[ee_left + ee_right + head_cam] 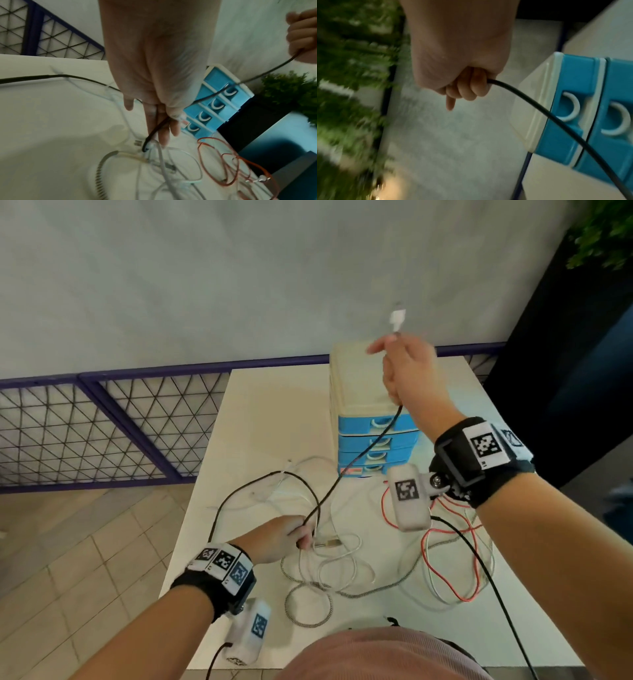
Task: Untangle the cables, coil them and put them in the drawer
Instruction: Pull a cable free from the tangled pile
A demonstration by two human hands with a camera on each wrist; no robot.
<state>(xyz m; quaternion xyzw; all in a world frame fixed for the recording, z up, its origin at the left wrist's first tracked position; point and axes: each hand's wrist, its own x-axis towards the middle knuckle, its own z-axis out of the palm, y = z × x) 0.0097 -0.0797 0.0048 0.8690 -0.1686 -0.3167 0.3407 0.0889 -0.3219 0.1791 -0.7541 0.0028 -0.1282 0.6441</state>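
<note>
My right hand (394, 357) is raised above the cream-and-blue drawer unit (356, 392) and grips a black cable (356, 463); a white plug (397, 318) sticks up out of the fist. The cable runs taut down to my left hand (296, 534), which grips it low over the white table (267, 412). The left wrist view shows the left hand's fingers (163, 129) curled round the black cable (257, 77), and the right wrist view shows the right hand (467, 89) closed on the same black cable (539, 108). All drawers (217, 93) are closed.
White cables (342, 559), a braided cable (308, 607) and a red cable (442, 573) lie tangled on the table before me. A purple mesh fence (102, 422) stands left beyond the table edge; a plant (603, 231) on a dark stand is at the right.
</note>
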